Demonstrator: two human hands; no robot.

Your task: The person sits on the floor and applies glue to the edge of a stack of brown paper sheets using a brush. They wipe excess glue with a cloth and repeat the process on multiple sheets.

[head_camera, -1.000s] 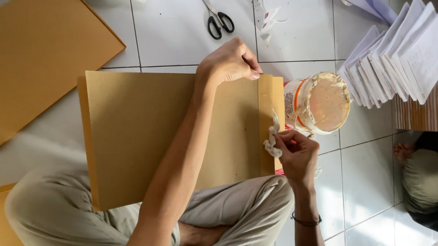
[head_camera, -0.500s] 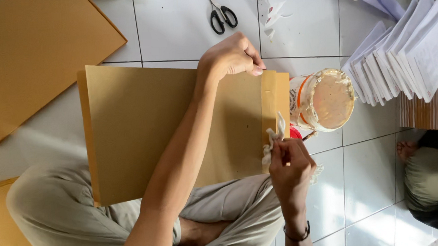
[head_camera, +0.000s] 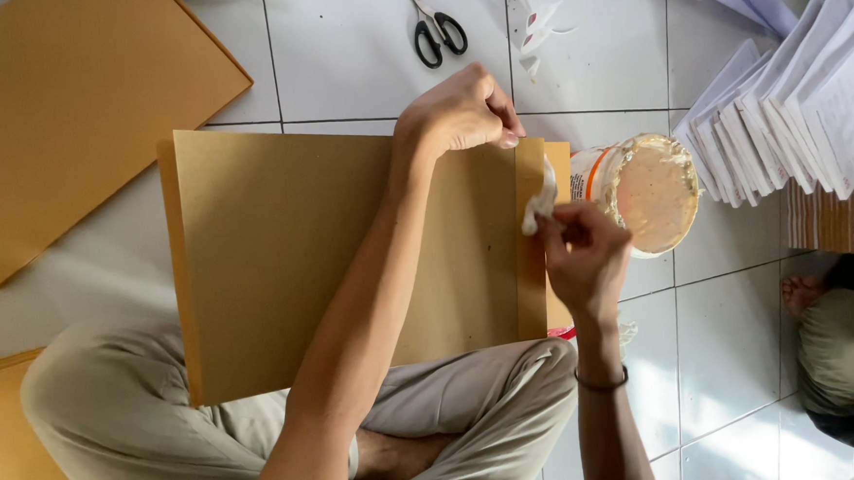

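A large brown envelope [head_camera: 282,257] lies across my lap and the tiled floor, with its flap [head_camera: 531,264] folded over at the right end. My left hand [head_camera: 459,112] curls over the envelope's top edge beside the flap and holds it down. My right hand [head_camera: 584,261], with a dark bracelet at the wrist, pinches a small white cloth [head_camera: 540,200] and presses it against the flap. An open jar of pale paste [head_camera: 648,191] lies just right of the flap, close to my right hand.
More brown envelopes lie at the top left [head_camera: 70,113] and bottom left [head_camera: 9,447]. Black-handled scissors [head_camera: 435,25] and paper scraps [head_camera: 543,29] sit on the tiles above. Fanned white papers [head_camera: 799,94] are at the right. Another person's foot and clothing [head_camera: 842,345] are at the lower right.
My right hand has slid up along the flap with the cloth, from near its lower end to about its middle. My left hand and the envelope have stayed put.
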